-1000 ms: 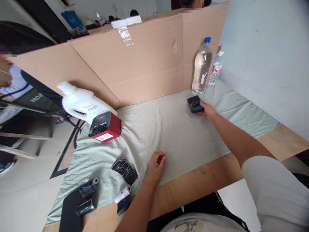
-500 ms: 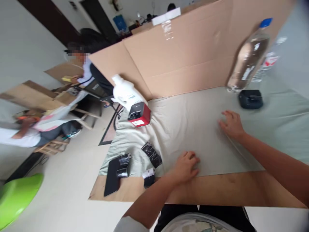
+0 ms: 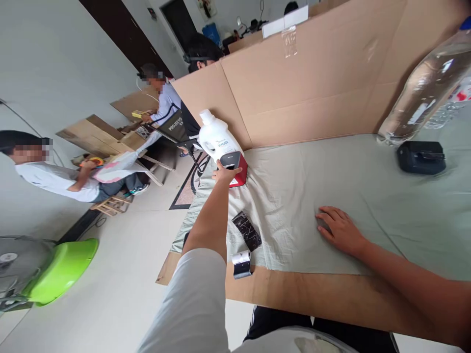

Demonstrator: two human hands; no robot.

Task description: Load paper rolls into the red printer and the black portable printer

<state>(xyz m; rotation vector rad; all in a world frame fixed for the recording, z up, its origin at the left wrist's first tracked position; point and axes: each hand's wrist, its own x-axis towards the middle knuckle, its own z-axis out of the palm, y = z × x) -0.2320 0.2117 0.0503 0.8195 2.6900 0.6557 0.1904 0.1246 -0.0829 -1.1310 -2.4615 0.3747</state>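
My left hand (image 3: 224, 173) reaches far forward to a small red and black printer (image 3: 242, 170) on the cloth. Its thumb and fingers are spread across the printer's front, covering part of it; a firm grip does not show. Right behind the printer stands a white jug-shaped bottle with a handle (image 3: 218, 133). My right hand (image 3: 340, 230) rests on the grey-green cloth (image 3: 294, 196), fingers loosely apart and holding nothing. Nearer to me lie a black patterned strip (image 3: 247, 231) and a small white roll with a black tail (image 3: 242, 264).
A cardboard panel (image 3: 301, 88) walls off the table's back. At the right are a large clear bottle (image 3: 427, 88), a smaller bottle (image 3: 443, 113) and a black case (image 3: 421, 158). Wood shows along the front edge (image 3: 312, 289). Two people sit working at the left; another head shows behind the panel.
My left hand has gone from the table's front, forward and left, to the printer. My right hand has drawn back toward me and lies lower on the cloth. The view has turned left.
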